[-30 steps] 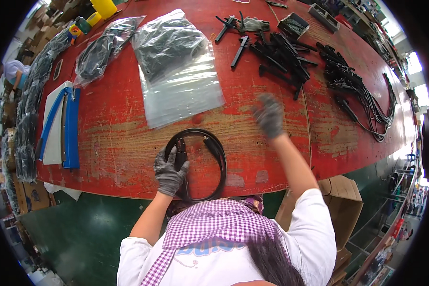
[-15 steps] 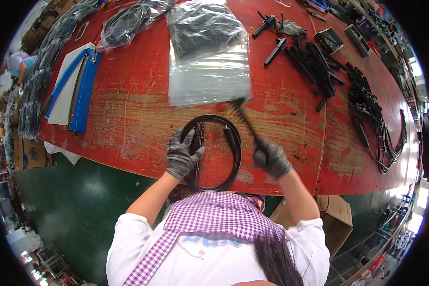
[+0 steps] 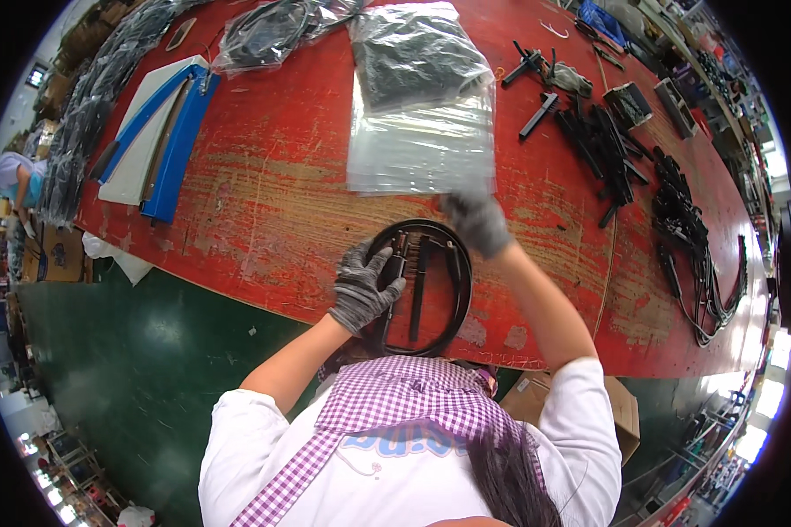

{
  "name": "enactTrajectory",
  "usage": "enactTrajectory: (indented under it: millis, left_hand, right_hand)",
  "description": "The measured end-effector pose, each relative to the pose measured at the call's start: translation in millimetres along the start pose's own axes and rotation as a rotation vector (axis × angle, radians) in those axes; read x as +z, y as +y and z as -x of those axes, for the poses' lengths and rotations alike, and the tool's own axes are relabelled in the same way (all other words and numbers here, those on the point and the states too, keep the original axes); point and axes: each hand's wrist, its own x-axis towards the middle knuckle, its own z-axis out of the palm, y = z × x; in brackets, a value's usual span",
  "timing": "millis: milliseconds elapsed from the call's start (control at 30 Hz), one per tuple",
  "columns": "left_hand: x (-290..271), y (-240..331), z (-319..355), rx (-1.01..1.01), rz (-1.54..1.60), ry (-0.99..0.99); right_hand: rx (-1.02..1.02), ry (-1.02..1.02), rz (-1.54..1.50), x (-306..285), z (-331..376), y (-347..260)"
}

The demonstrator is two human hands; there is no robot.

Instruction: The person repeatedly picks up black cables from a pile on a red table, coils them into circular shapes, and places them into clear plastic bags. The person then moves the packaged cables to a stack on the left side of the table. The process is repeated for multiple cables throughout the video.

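A coiled black cable (image 3: 467,294) rests at the table's near edge in front of me. My left hand (image 3: 365,285), in a grey glove, is closed on the coil's left side, where a dark connector-like piece (image 3: 399,256) sits. Inside the loop lies a black brush (image 3: 418,290), its bristles toward its far end. Beyond the coil, my gloved right hand (image 3: 478,223) is at the lower right corner of a stack of clear plastic bags (image 3: 422,162). Motion smears its fingers, so their grip does not show.
A blue-and-white paper cutter (image 3: 171,145) stands at left. Bagged cables (image 3: 268,35) lie farther back. At right are several black brushes (image 3: 602,149), black cables (image 3: 707,281) and a small box (image 3: 628,105). Below the table is a cardboard box (image 3: 624,413). Another person (image 3: 18,176) is far left.
My right hand has let go of the brush, which now lies inside the coil, and moved away to the plastic bags. My left hand still holds the coil.
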Motion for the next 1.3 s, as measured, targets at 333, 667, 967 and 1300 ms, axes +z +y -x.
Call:
enactTrajectory:
  millis: [333, 667, 967, 1300]
  left_hand:
    - [-61, -34, 15, -0.414, 0.587, 0.052]
    - [-1, -8, -130, -0.761, 1.632, -0.183]
    - [12, -5, -157, -0.643, 1.253, 0.012]
    - [-21, 10, -110, 0.107, -0.241, 0.756]
  right_hand:
    - [0.121, 0.183, 0.376, 48, -126, 54]
    - [0.035, 0.24, 0.175, -5, -121, -4]
    - [-0.254, 0.278, 0.605, 6, -33, -6]
    - [-0.212, 0.519, 0.316, -6, -36, 1]
